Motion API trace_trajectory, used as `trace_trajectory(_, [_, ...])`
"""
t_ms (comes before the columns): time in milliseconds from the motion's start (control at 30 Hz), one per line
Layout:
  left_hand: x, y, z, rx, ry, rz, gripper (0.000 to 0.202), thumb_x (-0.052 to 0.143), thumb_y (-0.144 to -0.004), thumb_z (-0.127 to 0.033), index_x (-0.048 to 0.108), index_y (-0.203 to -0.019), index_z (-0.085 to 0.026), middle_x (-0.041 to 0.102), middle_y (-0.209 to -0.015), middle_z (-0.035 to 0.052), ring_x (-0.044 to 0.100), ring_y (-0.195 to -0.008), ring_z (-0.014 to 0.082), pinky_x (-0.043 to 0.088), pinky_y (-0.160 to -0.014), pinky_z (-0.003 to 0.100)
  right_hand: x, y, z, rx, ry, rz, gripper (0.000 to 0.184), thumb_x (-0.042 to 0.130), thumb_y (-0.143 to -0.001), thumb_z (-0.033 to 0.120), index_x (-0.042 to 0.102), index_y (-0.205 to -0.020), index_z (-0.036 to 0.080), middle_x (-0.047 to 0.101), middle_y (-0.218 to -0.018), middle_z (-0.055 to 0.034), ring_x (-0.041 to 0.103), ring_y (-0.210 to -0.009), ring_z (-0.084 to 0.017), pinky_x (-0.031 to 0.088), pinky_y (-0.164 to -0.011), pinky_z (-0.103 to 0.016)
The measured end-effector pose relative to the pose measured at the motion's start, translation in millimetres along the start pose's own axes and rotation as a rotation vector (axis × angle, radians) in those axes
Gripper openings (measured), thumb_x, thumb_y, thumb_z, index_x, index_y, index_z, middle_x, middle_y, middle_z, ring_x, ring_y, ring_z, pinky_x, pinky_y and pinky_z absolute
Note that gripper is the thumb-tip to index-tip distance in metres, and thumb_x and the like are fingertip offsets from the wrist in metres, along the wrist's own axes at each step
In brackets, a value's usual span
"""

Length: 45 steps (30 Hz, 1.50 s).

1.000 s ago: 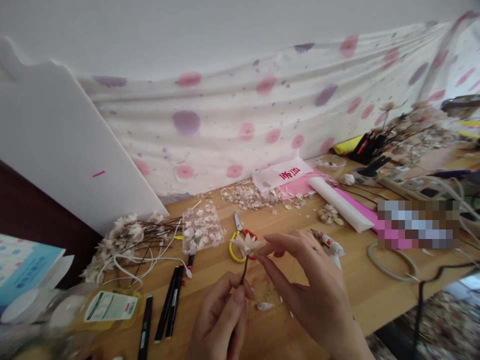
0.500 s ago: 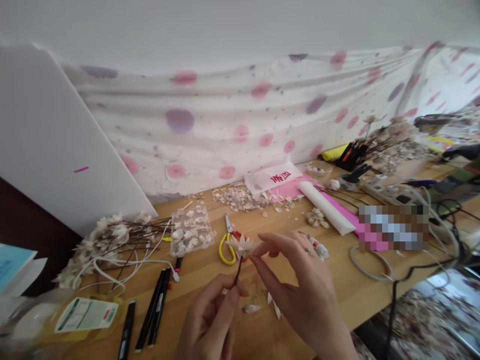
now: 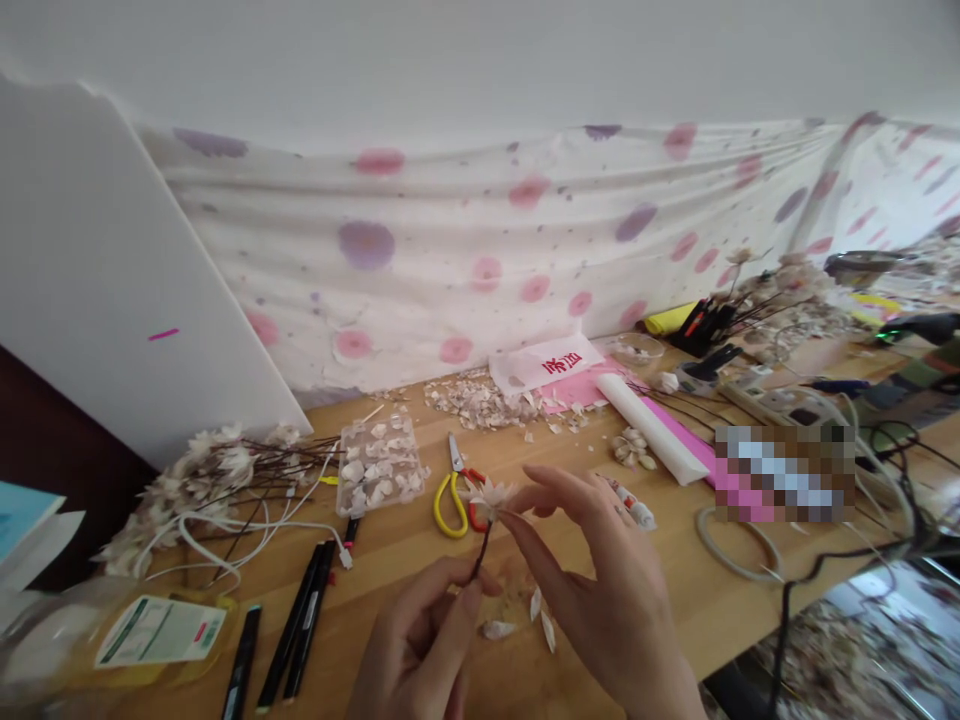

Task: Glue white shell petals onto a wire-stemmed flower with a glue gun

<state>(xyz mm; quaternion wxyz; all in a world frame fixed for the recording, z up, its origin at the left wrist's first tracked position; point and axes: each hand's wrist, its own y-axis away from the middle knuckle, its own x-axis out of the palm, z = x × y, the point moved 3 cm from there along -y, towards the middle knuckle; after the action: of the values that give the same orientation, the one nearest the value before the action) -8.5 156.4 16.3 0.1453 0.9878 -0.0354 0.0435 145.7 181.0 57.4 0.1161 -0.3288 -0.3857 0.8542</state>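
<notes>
My left hand (image 3: 427, 635) pinches the dark stem of a handmade flower (image 3: 489, 497) between thumb and fingers. Pale, pointed petals spread at the top of the stem. My right hand (image 3: 600, 575) has its thumb and index finger closed on the right side of the flower head, at a petal; the fingertips partly cover that spot. Behind the flower lie scissors (image 3: 451, 505) with yellow and red handles, blades pointing away. A few loose petals (image 3: 498, 630) rest on the wooden table (image 3: 405, 560) below my hands.
Left of my hands are a clear box (image 3: 380, 470) of petals, black markers (image 3: 309, 620), a white cable (image 3: 225, 540), a bottle (image 3: 157, 635) and finished flowers (image 3: 199, 480). A petal heap (image 3: 480, 400) lies behind. To the right are a glue tube (image 3: 634, 503) and a white roll (image 3: 652, 430).
The view has shifted slightly. My left hand still holds the stem and my right fingers stay at the flower head, which appears turned or tilted a little.
</notes>
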Motion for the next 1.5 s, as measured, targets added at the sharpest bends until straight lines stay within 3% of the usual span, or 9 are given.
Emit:
trace_trajectory(167, [-0.5,-4,-3,0.018,0.012,0.009,0.043,0.072,-0.075,-0.063,0.076,-0.086,-0.021,0.04,-0.041,-0.0079,0.028,-0.034,0.0071,0.019,-0.038,0.023,-1,3,-1,0.013,-0.017,-0.023,0.044,0.065,-0.091,0.009,0.05,-0.129,0.024,0.072,-0.092,0.0002,0.066,-0.082,-0.017,0.051,-0.079,-0.031])
trace_trajectory(367, [-5.3,-19,-7,0.116,-0.008,-0.021,0.046,0.068,-0.078,-0.064,0.075,-0.087,-0.019,0.041,-0.043,-0.0072,0.034,-0.04,0.009,0.025,-0.042,0.024,-7,16,-10,0.097,-0.171,-0.23,0.049,0.068,-0.086,0.006,0.053,-0.129,0.024,0.067,-0.1,-0.0025,0.063,-0.089,-0.017,0.052,-0.083,-0.03])
trace_trajectory(533, [-5.4,-23,-8,0.172,-0.046,-0.049,0.04,0.066,-0.083,-0.059,0.074,-0.088,-0.02,0.044,-0.044,-0.0064,0.035,-0.042,0.0095,0.028,-0.044,0.024,-10,7,-8,0.056,-0.145,-0.21,0.027,0.066,-0.088,0.006,0.061,-0.109,0.023,0.063,-0.092,-0.0019,0.062,-0.085,-0.016,0.052,-0.075,-0.027])
trace_trajectory(733, [-2.1,-15,-4,0.122,-0.06,-0.053,0.048,0.067,-0.078,-0.066,0.072,-0.085,-0.019,0.041,-0.043,-0.0078,0.036,-0.039,0.0083,0.027,-0.042,0.021,-6,-7,-6,0.067,-0.096,-0.154,0.021,0.071,-0.087,0.012,0.063,-0.103,0.024,0.064,-0.099,-0.0032,0.065,-0.091,-0.016,0.055,-0.077,-0.026])
trace_trajectory(900, [0.3,-11,-2,0.114,-0.057,-0.041,0.048,0.067,-0.078,-0.066,0.072,-0.084,-0.019,0.041,-0.04,-0.0087,0.03,-0.037,0.0066,0.024,-0.041,0.02,-3,-6,-4,0.031,-0.12,-0.217,0.015,0.069,-0.087,0.007,0.065,-0.091,0.021,0.063,-0.095,-0.0017,0.063,-0.089,-0.013,0.053,-0.077,-0.021])
trace_trajectory(1300, [0.2,-9,0,0.101,-0.07,-0.089,0.048,0.069,-0.074,-0.068,0.073,-0.082,-0.021,0.046,-0.037,-0.0062,0.036,-0.035,0.0077,0.025,-0.038,0.019,-6,1,-16,0.085,-0.101,-0.165,0.011,0.071,-0.088,0.014,0.066,-0.095,0.021,0.062,-0.102,-0.0023,0.063,-0.099,-0.013,0.05,-0.086,-0.02])
trace_trajectory(1500, [1.3,-6,0,0.078,-0.056,-0.097,0.051,0.07,-0.07,-0.072,0.074,-0.08,-0.021,0.043,-0.036,-0.0073,0.031,-0.033,0.0055,0.022,-0.037,0.018,-4,1,-16,0.079,-0.121,-0.159,0.01,0.07,-0.088,0.011,0.066,-0.088,0.021,0.062,-0.102,-0.0017,0.062,-0.097,-0.012,0.049,-0.086,-0.019])
